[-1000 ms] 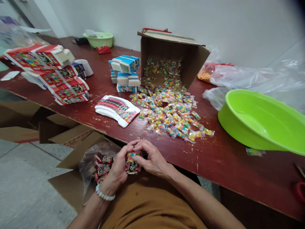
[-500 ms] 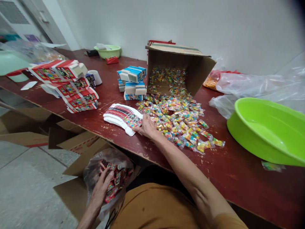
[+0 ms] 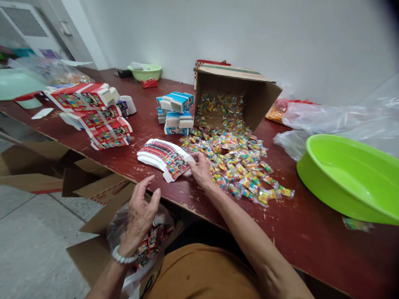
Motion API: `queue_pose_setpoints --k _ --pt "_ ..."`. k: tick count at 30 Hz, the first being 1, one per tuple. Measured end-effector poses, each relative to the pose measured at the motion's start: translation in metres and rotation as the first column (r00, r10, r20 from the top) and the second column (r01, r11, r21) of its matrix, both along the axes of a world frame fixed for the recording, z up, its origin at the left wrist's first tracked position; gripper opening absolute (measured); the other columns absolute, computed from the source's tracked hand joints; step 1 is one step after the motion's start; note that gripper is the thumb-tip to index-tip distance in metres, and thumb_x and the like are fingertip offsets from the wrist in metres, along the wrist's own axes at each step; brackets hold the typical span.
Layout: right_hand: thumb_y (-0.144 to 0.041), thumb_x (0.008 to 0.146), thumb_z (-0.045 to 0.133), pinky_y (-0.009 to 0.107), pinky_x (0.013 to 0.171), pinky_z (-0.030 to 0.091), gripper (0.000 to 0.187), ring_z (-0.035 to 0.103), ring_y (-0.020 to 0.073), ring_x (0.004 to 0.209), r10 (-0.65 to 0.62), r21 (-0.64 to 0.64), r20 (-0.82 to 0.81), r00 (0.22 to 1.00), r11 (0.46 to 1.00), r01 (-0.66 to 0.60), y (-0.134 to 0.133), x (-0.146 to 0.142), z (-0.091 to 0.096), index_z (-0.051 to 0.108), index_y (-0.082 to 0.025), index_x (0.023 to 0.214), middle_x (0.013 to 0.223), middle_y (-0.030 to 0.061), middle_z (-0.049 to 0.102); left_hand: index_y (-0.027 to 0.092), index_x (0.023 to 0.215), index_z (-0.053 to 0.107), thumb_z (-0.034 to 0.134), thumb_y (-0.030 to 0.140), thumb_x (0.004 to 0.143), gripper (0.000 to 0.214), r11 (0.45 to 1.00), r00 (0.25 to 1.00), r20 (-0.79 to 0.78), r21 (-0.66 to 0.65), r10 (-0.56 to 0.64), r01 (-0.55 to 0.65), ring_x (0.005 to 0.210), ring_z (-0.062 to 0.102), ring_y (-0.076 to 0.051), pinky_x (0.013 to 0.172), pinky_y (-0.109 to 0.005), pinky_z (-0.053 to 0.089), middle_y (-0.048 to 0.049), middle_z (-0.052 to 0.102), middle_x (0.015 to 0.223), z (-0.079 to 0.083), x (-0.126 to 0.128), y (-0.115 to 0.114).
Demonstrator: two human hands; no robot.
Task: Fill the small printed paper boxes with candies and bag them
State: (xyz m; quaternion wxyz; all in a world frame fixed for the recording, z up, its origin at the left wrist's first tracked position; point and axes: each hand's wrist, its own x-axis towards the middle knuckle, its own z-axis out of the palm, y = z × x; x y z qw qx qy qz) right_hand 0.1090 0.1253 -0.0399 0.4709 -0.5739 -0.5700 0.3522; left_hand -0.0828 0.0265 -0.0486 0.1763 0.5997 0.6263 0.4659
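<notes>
Pale wall (image 3: 140, 33) behind, dark red worktable (image 3: 314, 241) with scuffed paint running across the view. Fan of flat printed cartons (image 3: 163, 155) lies on the table near the front edge, left of the candy; red printed faces up, white edges toward the person. Right hand (image 3: 201, 170) is at the fan's right end, thumb and fingers pinching the edge there; can't tell how many cartons are in the pinch. Left hand (image 3: 141, 214) is in the air just off the table edge, fingers loosely bent, thumb well apart from them, nothing seen in the grip. Bead bracelet (image 3: 124, 258) on that wrist.

Below the left hand: clear plastic bag (image 3: 116, 224) holding a heap of small printed boxes (image 3: 152, 245), partly hidden by hand and wrist. Open cardboard flaps (image 3: 106, 187) around it, over the floor.

Candy packets (image 3: 233, 162) spread right of the fan, reaching back into a brown carton (image 3: 264, 99) on its side, mouth toward the person. Bright green basin (image 3: 364, 178) at far right, one packet by its base. Blue-and-white bundles (image 3: 177, 104) stacked behind the fan, red-and-white bundles (image 3: 93, 99) stacked to its left. Red tape dispenser (image 3: 149, 83) farther back, by a pale green bowl (image 3: 146, 74).
</notes>
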Motion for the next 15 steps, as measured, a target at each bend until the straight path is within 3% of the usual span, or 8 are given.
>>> queue_pose_setpoints --k 2,4,6,8,11,12,13,15 --pt "-0.024 0.083 0.056 0.033 0.082 0.05 0.016 0.062 0.0179 0.084 0.052 0.003 -0.049 0.997 0.999 -0.052 -0.009 0.01 0.006 0.057 -0.017 0.097 0.09 0.0034 0.064 0.02 0.128 0.057 0.058 0.038 0.085 0.046 0.999 1.0 0.018 0.045 0.011 -0.012 0.12 0.054 -0.027 0.106 -0.038 0.038 -0.0104 0.058 0.131 0.014 0.002 0.005" --pt "-0.027 0.081 0.058 0.03 0.078 0.051 0.017 0.063 0.0162 0.081 0.136 0.014 -0.124 0.983 0.991 -0.135 -0.022 0.02 0.016 0.058 -0.018 0.095 0.087 0.0021 0.066 0.02 0.126 0.059 0.06 0.041 0.084 0.047 0.999 0.991 0.131 -0.007 -0.033 0.034 0.119 0.055 -0.027 0.106 -0.038 0.038 -0.01 0.061 0.128 0.031 0.005 0.007" --pt "-0.032 0.08 0.062 0.029 0.078 0.05 0.019 0.063 0.0151 0.081 0.272 0.046 -0.248 0.93 0.962 -0.269 -0.038 0.029 0.028 0.059 -0.018 0.094 0.087 0.0013 0.067 0.018 0.12 0.063 0.059 0.046 0.084 0.046 0.963 0.912 0.382 -0.15 -0.152 0.223 0.112 0.06 -0.028 0.1 -0.037 0.043 -0.0101 0.067 0.119 0.046 0.011 0.005" --pt "-0.038 0.079 0.066 0.028 0.079 0.049 0.024 0.062 0.0139 0.08 0.408 0.091 -0.358 0.84 0.91 -0.404 -0.055 0.036 0.039 0.061 -0.019 0.092 0.088 0.0005 0.067 0.016 0.11 0.068 0.062 0.05 0.081 0.045 0.803 0.712 0.666 -0.289 -0.223 0.521 0.1 0.066 -0.028 0.09 -0.038 0.05 -0.0113 0.073 0.106 0.057 0.022 0.001" --pt "-0.044 0.077 0.071 0.027 0.076 0.049 0.03 0.061 0.0131 0.077 0.514 0.094 -0.417 0.75 0.845 -0.527 -0.074 0.042 0.047 0.063 -0.02 0.092 0.088 -0.0001 0.066 0.012 0.098 0.07 0.071 0.048 0.074 0.043 0.421 0.394 0.901 -0.292 -0.18 0.859 0.079 0.072 -0.028 0.07 -0.035 0.055 -0.014 0.075 0.092 0.059 0.041 -0.013" --pt "-0.045 0.076 0.072 0.027 0.076 0.049 0.032 0.061 0.0131 0.077 0.527 0.087 -0.429 0.734 0.832 -0.548 -0.078 0.043 0.047 0.063 -0.02 0.094 0.088 -0.0001 0.066 0.012 0.095 0.07 0.073 0.046 0.072 0.041 0.336 0.327 0.931 -0.258 -0.164 0.906 0.072 0.072 -0.027 0.064 -0.033 0.055 -0.0137 0.075 0.088 0.058 0.047 -0.017" --pt "-0.044 0.076 0.073 0.026 0.075 0.049 0.033 0.061 0.013 0.077 0.534 0.081 -0.438 0.723 0.824 -0.56 -0.082 0.044 0.047 0.063 -0.019 0.095 0.089 -0.0001 0.066 0.011 0.093 0.07 0.074 0.044 0.071 0.039 0.295 0.277 0.948 -0.223 -0.159 0.929 0.068 0.072 -0.025 0.059 -0.03 0.055 -0.0129 0.075 0.085 0.055 0.052 -0.022" --pt "-0.041 0.077 0.073 0.025 0.074 0.048 0.034 0.06 0.0122 0.077 0.535 0.079 -0.442 0.72 0.823 -0.563 -0.088 0.045 0.045 0.062 -0.019 0.1 0.089 -0.0004 0.065 0.012 0.091 0.069 0.076 0.04 0.071 0.035 0.316 0.243 0.957 -0.184 -0.159 0.931 0.064 0.072 -0.024 0.054 -0.027 0.054 -0.0105 0.074 0.079 0.05 0.059 -0.029"
